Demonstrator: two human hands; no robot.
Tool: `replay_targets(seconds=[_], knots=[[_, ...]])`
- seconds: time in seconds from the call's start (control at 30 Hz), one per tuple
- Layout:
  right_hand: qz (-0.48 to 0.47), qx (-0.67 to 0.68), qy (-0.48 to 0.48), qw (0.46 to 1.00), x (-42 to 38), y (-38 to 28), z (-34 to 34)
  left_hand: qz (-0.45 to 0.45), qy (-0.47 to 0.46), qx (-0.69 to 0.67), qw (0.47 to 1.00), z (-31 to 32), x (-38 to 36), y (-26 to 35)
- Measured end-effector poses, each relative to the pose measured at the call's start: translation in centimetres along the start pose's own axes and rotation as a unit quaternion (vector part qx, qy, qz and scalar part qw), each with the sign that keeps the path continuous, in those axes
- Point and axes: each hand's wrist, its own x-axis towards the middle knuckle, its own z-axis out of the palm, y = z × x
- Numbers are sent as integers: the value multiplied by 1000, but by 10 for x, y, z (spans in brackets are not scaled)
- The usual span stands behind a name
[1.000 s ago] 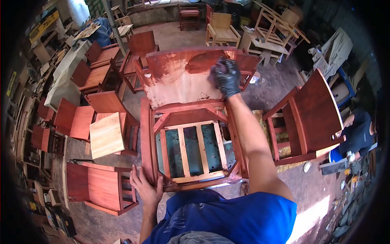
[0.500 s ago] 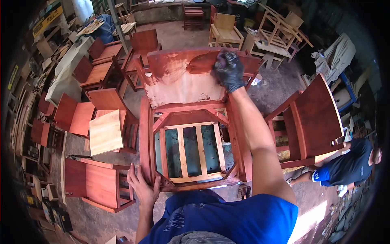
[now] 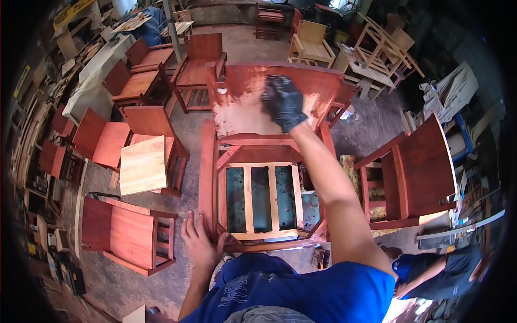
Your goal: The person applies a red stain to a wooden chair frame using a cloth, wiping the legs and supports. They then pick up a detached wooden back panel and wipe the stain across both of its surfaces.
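- Directly below the camera, a wooden chair [image 3: 258,177] lay tipped on its back legs, its slatted seat frame facing up and its backrest panel [image 3: 253,102] farthest from the person.
- The right hand [image 3: 283,103], in a black glove, pressed flat against the backrest panel; its fingers were curled over something dark, but what exactly they gripped could not be told.
- Reddish stain covered the upper and left parts of the panel, while a pale bare patch showed low on its left side, just beside the gloved hand.
- The left hand [image 3: 202,239], bare, rested with fingers spread and flat on the near end of the chair's left rail, holding nothing.
- To the left stood several stained chairs [image 3: 129,237] and one with an unstained pale seat [image 3: 142,164].
- To the right, another stained chair [image 3: 414,172] stood well apart from the gloved hand.
- At the lower right, another person in a dark shirt [image 3: 441,274] crouched on the floor.
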Motion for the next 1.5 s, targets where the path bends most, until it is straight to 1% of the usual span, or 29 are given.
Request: replay_targets(seconds=[0.03, 0.07, 0.1, 0.17, 0.2, 0.23, 0.3, 0.37, 0.4, 0.43, 0.5, 0.53, 0.6, 0.63, 0.7, 0.73, 0.77, 0.83, 0.9, 0.93, 0.97, 1.03, 1.07, 1.13, 1.17, 1.27, 1.4, 1.47, 1.5], knots=[[0, 12, 38, 999, 3, -4, -7, -4, 4, -3, 1000, -1, 1, -1], [61, 19, 7, 998, 6, -9, -12, -7, 1, 4, 1000, -2, 2, 0], [60, 20, 5, 998, 17, -18, -10, -9, -6, 13, 1000, -3, 1, 0], [-22, 12, 45, 999, 41, -36, 9, -4, 2, 15, 1000, -1, 1, -4], [3, 20, 35, 999, 42, -53, 28, 4, -2, 11, 1000, 2, 2, -6], [-33, 9, -21, 999, 40, -66, 42, 10, -11, 7, 1000, 2, 0, -7], [-26, 78, -97, 992, 14, -64, 53, 5, -14, -2, 1000, 1, -1, -7], [-70, 22, 37, 997, -3, -35, 43, 20, 6, -8, 1000, 0, -1, -10], [-30, -15, 2, 999, 6, -36, 22, 20, 3, -19, 1000, 0, 0, -12], [-3, -113, -70, 991, 14, -31, 18, 17, 4, -21, 1000, 0, 2, -13], [-67, -98, 16, 993, 41, -36, 28, 32, 4, -37, 999, -1, 2, -14], [-68, -98, 16, 993, 40, -44, 36, 31, 4, -38, 999, 0, 4, -14], [-43, -72, -69, 994, 27, -67, 49, 29, 0, -35, 999, -1, 2, -14], [-43, -70, -72, 994, 14, -60, 51, 26, -1, -35, 999, -2, 2, -14], [-94, -21, -4, 995, -19, -33, 50, 24, -14, -43, 999, -4, 3, -14], [-82, -5, -2, 997, -10, -41, 31, 18, -10, -45, 999, -3, 6, -13], [-17, -29, -27, 999, -10, -37, 32, 19, -8, -42, 999, -3, 5, -12], [23, 29, -2, 999, 15, -60, 34, 16, -8, -36, 999, -4, 2, -13], [-104, 45, 37, 993, 9, -65, 73, 15, -8, -28, 999, -3, 4, -12], [-104, 65, -24, 992, -1, -81, 71, 11, -12, -25, 1000, -4, 2, -11], [-120, 18, -70, 990, -25, -73, 79, 6, -11, -27, 1000, -4, 4, -10], [-19, 20, -111, 993, -32, -77, 73, -7, -7, -31, 999, -5, 4, -10], [-23, 22, -113, 993, -27, -74, 71, -10, -1, -32, 999, -3, 5, -10], [4, 86, -136, 987, -2, -89, 50, -13, 3, -35, 999, -2, 4, -12], [0, 85, -138, 987, 0, -92, 55, -9, 10, -36, 999, -1, 4, -12], [-54, -24, -106, 993, 1, -96, 72, -4, 12, -46, 999, -2, 3, -14], [-50, -56, -84, 994, 1, -113, 73, 4, -9, -81, 997, -7, 4, -18], [70, -92, -236, 965, 10, -129, 66, 9, -11, -84, 996, -4, 2, -21], [70, -95, -241, 963, 15, -138, 65, 14, -5, -87, 996, -2, 2, -22]])
